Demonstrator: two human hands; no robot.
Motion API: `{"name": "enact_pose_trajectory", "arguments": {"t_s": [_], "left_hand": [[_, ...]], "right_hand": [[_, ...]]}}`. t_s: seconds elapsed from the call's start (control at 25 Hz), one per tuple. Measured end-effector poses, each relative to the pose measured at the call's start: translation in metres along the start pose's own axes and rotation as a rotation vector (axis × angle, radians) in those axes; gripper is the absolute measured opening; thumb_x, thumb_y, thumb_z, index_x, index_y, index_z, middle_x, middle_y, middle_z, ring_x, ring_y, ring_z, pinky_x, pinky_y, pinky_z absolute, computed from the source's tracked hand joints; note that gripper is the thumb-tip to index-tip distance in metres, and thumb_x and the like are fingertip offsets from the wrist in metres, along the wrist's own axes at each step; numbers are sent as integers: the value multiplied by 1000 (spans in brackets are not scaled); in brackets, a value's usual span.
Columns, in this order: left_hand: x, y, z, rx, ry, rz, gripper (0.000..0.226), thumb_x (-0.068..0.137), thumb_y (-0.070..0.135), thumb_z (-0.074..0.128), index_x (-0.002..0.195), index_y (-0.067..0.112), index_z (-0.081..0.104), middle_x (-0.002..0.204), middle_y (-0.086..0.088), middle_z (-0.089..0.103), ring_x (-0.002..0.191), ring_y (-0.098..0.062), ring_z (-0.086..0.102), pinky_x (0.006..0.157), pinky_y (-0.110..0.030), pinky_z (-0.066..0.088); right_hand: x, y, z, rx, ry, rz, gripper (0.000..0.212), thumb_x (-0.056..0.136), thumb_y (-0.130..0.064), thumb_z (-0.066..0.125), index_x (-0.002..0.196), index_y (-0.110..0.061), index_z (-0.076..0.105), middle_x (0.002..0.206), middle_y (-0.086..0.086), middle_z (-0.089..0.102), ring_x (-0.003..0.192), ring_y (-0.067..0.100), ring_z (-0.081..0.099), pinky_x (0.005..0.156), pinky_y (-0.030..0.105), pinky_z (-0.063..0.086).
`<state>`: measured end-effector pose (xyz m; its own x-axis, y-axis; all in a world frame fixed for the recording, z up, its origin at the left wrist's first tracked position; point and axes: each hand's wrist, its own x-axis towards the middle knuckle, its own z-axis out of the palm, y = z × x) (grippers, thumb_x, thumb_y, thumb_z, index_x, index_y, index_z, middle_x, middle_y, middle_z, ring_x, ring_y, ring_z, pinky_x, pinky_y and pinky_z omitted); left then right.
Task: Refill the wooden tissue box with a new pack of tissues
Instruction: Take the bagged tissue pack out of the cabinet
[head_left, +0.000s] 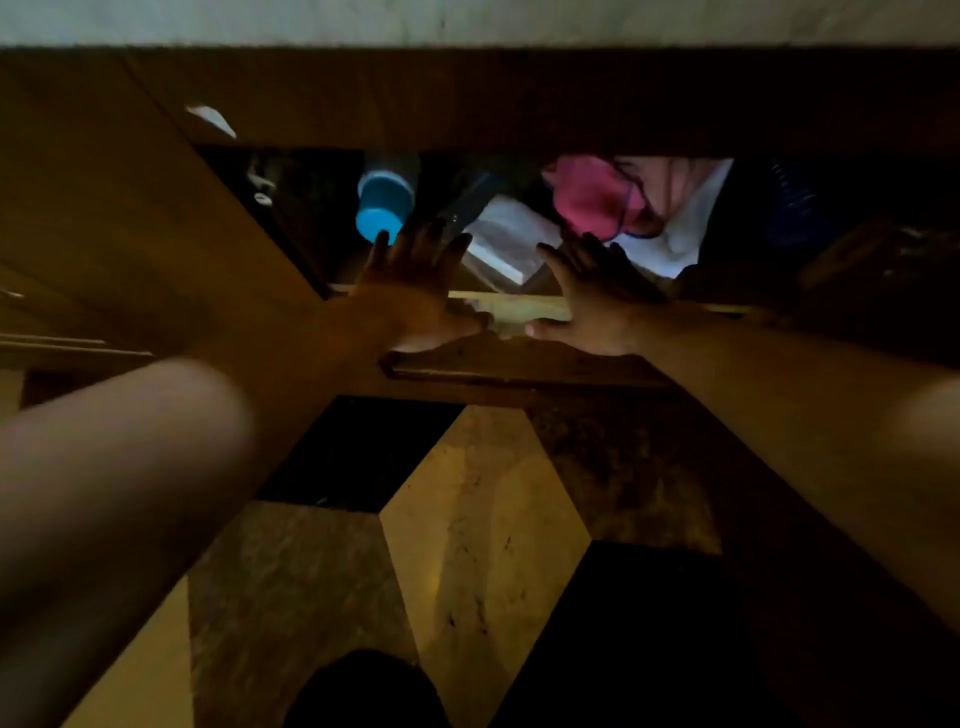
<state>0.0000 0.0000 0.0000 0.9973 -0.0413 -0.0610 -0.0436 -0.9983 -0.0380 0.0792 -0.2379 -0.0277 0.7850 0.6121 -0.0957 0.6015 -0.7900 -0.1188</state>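
A white wrapped pack of tissues (511, 240) lies tilted inside an open low wooden cabinet (519, 104). My left hand (410, 283) reaches over the cabinet's front edge, fingers spread, just left of the pack. My right hand (592, 296) reaches in on the pack's right side, fingers spread too. Neither hand grips the pack; whether fingertips touch it is unclear in the dim light. No wooden tissue box is in view.
The cabinet door (130, 234) stands swung open at the left. Inside are a blue-capped bottle (382, 208), a pink item (592, 200), white cloth or paper (680, 218) and dark things at the right. Below lies a patterned tile floor (467, 519).
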Motion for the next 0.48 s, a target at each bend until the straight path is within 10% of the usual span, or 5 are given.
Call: {"name": "enact_pose_trajectory", "arguments": {"t_s": [0.32, 0.48], "left_hand": [[55, -12, 66, -88, 101, 135, 112, 76, 68, 68, 161, 30, 7, 172, -3, 0, 156, -32, -6, 123, -53, 0], [64, -8, 76, -142, 213, 155, 90, 87, 47, 68, 160, 23, 20, 168, -7, 20, 155, -32, 12, 124, -57, 15]], "right_hand": [[59, -2, 47, -10, 151, -134, 96, 90, -46, 67, 161, -18, 7, 170, 14, 2, 155, 36, -1, 123, 54, 10], [69, -2, 52, 152, 237, -182, 81, 94, -28, 67, 158, -8, 23, 160, 21, 33, 142, 39, 40, 118, 47, 26]]}}
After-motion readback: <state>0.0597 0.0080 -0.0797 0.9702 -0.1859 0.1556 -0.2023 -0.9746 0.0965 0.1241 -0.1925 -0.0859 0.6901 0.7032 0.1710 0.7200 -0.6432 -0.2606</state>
